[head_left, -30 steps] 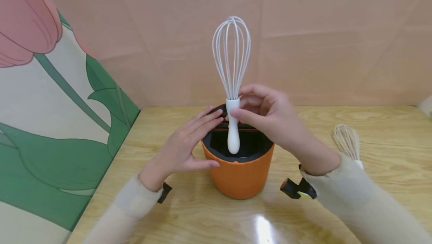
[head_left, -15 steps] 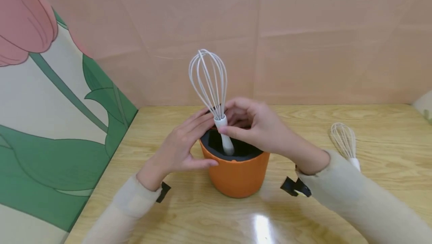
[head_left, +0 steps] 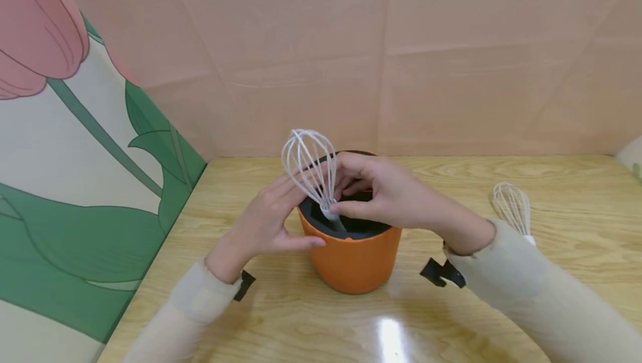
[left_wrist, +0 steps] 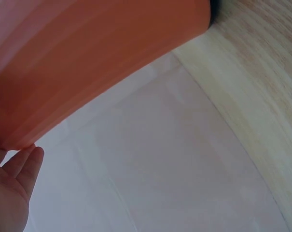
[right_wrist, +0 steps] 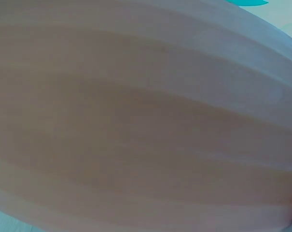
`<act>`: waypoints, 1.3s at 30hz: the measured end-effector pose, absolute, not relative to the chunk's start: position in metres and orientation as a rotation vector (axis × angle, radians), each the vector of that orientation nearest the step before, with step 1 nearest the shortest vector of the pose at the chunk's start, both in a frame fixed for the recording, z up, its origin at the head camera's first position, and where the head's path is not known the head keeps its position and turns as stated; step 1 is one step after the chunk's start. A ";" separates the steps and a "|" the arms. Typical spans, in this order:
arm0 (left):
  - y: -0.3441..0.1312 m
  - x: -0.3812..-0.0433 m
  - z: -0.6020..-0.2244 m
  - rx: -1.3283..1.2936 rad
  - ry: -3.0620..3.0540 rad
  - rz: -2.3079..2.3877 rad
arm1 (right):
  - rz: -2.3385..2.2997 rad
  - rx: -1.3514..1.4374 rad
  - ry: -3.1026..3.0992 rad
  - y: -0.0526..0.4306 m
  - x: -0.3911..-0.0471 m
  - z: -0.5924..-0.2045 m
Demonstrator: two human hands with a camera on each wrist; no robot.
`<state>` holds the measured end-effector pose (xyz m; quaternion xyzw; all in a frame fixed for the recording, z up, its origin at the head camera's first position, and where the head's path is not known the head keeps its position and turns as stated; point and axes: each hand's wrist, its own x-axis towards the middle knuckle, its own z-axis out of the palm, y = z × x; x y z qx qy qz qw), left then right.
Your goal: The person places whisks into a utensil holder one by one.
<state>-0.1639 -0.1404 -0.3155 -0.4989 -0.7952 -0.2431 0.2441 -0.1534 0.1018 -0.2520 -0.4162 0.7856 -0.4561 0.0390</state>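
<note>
My right hand (head_left: 386, 190) pinches a white whisk (head_left: 328, 214) near the top of its handle, thumb in front. The whisk leans left with its wire loops up, and its handle reaches down into an orange pot (head_left: 353, 268) with a black inner liner. The handle's lower end is hidden inside. My left hand (head_left: 271, 215) rests on the pot's left side, fingers stretched along the rim behind the whisk and thumb at the front rim. In the left wrist view, fingertips touch the edge of the orange wall. A ribbed, curved surface fills the right wrist view.
A second white whisk (head_left: 512, 207) lies on the wooden table (head_left: 451, 318) to the right, partly behind the right sleeve. A pinkish backdrop (head_left: 451, 73) stands along the far edge. A panel with a tulip print (head_left: 75, 251) borders the left side.
My right hand has lowered the whisk, handle first, into the pot and moved slightly left. The whisk went from upright to leaning left. My left hand stays at the rim.
</note>
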 end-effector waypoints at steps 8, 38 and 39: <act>-0.144 -0.162 -0.314 -1.347 -2.214 -0.673 | -1.443 -1.343 2.321 0.101 -0.155 -0.253; -0.142 -0.167 -0.313 -1.375 -2.204 -0.664 | -0.972 -1.539 2.673 0.175 -0.139 -0.263; -0.142 -0.167 -0.313 -1.376 -2.203 -0.664 | -0.961 -1.553 2.673 0.176 -0.138 -0.264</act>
